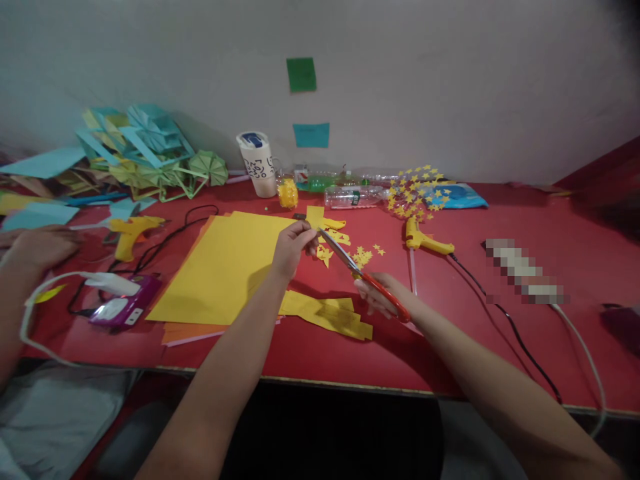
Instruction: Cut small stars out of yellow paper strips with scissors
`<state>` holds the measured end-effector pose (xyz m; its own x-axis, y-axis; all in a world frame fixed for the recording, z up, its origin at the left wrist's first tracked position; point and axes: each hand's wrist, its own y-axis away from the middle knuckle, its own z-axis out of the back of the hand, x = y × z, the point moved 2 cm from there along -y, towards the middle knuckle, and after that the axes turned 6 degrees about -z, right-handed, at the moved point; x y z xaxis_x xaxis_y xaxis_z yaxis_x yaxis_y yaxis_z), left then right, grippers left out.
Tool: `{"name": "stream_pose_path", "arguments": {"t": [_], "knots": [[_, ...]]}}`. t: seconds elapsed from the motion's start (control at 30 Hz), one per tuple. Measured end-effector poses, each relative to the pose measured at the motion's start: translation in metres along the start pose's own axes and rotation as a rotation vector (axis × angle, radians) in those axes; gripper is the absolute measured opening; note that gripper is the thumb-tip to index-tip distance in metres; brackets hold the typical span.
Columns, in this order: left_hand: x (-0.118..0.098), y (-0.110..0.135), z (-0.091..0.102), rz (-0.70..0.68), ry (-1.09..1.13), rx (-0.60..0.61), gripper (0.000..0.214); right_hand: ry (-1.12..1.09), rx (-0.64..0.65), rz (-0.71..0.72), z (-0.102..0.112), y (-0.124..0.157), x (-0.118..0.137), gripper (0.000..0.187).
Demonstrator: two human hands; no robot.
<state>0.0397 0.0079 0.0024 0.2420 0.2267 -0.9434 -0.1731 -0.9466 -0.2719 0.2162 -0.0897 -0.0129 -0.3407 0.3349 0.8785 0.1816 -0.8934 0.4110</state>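
My left hand is closed in a pinch on a small piece of yellow paper, partly hidden by the fingers. My right hand grips scissors with red handles, their blade tips at my left fingertips. Just beyond and below the blades lie yellow paper scraps and a small pile of cut paper stars. Yellow paper strips lie beneath my wrists. A stack of yellow sheets, with orange and pink edges showing underneath, is left of my left hand.
A yellow glue gun with a cord lies to the right, another glue gun to the left by a purple power socket. Plastic bottles and a white tumbler line the wall. Another person's hand rests at far left.
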Motion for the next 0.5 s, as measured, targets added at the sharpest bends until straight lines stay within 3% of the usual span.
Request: {"name": "stream_pose_path", "arguments": {"t": [0.5], "knots": [[0.002,0.002,-0.003,0.025,0.027,-0.035,0.014,0.042,-0.005,-0.032,0.002,-0.005,-0.009,0.046]]}}
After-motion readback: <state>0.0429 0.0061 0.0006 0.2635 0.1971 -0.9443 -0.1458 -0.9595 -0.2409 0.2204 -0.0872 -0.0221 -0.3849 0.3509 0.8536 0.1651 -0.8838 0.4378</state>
